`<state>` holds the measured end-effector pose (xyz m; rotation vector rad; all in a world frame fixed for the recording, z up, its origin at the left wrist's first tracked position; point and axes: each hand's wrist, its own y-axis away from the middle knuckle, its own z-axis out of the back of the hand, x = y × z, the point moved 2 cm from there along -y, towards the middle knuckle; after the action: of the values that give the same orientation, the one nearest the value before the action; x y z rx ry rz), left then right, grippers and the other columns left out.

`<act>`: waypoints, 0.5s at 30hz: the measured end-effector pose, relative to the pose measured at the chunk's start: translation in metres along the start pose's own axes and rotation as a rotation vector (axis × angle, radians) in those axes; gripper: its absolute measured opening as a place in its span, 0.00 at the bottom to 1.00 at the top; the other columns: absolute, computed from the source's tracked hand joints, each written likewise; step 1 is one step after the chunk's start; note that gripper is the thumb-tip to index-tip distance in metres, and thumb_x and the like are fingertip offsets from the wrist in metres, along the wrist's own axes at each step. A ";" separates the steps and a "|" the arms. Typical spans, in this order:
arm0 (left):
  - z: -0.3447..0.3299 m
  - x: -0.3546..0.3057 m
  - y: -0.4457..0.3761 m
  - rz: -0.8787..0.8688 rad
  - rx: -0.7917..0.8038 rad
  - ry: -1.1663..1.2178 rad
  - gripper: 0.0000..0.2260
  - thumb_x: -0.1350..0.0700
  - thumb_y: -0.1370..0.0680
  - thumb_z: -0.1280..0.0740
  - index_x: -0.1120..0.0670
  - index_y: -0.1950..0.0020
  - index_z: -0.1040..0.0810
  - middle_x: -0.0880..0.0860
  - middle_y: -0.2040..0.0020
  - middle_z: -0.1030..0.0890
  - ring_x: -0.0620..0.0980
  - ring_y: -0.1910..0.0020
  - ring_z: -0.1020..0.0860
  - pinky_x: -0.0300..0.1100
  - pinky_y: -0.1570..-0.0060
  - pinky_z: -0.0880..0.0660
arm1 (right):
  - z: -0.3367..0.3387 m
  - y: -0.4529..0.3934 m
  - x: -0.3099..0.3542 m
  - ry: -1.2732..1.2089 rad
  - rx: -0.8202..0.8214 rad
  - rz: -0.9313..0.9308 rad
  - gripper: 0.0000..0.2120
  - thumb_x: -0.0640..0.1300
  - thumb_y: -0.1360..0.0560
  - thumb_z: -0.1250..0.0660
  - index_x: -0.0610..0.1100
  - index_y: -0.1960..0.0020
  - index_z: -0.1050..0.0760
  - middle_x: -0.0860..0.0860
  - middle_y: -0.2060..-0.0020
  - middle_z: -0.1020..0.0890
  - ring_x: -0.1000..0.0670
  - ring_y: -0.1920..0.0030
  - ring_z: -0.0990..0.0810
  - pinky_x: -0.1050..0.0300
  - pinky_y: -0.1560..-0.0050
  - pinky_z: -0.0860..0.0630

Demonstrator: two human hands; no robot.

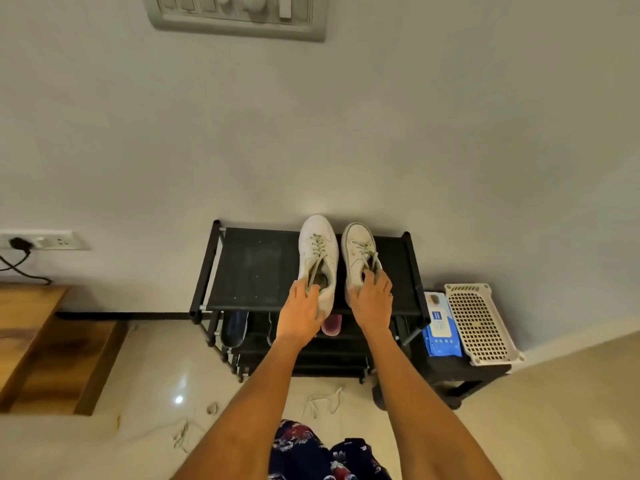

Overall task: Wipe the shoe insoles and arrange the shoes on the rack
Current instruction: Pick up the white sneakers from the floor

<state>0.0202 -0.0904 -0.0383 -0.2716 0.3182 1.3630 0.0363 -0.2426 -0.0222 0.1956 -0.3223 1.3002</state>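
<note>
A home, likely a room by the entrance: a black shoe rack [256, 271] against a plain wall at centre; switch panel [239, 15] at top; wall socket [41, 240] at left; glossy tiled floor [156, 375] below.

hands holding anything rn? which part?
Yes. Left hand grips the left white sneaker at its heel opening; right hand grips the right white sneaker the same way. Both shoes sit on the rack's top shelf.
</note>
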 end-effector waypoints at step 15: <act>0.002 0.011 -0.010 0.339 0.071 0.540 0.13 0.59 0.27 0.30 0.53 0.46 0.30 0.52 0.44 0.26 0.49 0.53 0.24 0.35 0.66 0.27 | -0.011 -0.006 -0.003 -0.181 0.120 -0.261 0.15 0.42 0.23 0.36 0.39 0.40 0.33 0.38 0.28 0.40 0.37 0.41 0.25 0.48 0.46 0.27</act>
<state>0.0317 -0.0811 -0.0410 -0.5451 0.8927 1.5926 0.0425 -0.2428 -0.0335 0.4442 -0.3601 1.0458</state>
